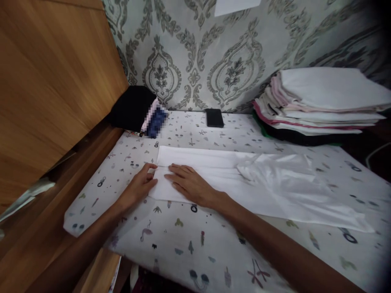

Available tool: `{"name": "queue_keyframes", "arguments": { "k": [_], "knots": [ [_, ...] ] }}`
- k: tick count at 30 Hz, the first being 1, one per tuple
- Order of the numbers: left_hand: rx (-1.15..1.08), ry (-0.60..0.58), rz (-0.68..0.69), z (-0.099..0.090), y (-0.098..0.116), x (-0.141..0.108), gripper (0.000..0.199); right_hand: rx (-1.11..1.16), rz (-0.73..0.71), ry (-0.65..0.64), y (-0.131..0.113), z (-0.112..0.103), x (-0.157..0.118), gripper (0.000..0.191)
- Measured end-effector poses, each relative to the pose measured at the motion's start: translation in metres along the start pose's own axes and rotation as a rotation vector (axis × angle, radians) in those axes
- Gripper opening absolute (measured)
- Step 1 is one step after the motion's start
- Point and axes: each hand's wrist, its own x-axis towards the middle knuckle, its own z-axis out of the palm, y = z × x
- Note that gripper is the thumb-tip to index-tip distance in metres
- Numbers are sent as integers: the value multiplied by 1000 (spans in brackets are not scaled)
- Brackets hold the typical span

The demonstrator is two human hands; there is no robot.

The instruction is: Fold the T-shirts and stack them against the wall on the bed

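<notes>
A white garment (214,162) lies lengthwise on the patterned cloth (183,252), smooth and folded narrow at its left end, wrinkled and wider toward the right. My left hand (141,183) is at the garment's left edge, thumb and forefinger apart with their tips at the hem; its other fingers are curled. Flat on the fabric just to the right rests my right hand (194,185), palm down, fingers spread and pointing left. Neither hand lifts the fabric.
A tall stack of folded clothes (330,93) stands at the back right. Dark folded clothes (134,106) sit at the back left beside a wooden cabinet (55,81). A small black flat object (214,118) lies near the patterned wall.
</notes>
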Motion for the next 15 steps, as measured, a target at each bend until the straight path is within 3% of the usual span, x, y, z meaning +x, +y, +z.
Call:
{"name": "queue_keyframes", "arguments": {
  "k": [5, 11, 15],
  "knots": [
    [121, 38, 78, 3, 1, 4, 42, 42, 25, 3, -2, 0, 2, 39],
    [379, 172, 161, 10, 5, 2, 40, 27, 39, 33, -8, -15, -4, 40],
    [658, 142, 155, 9, 7, 0, 33, -10, 81, 24, -10, -21, -8, 39]
  ]
}}
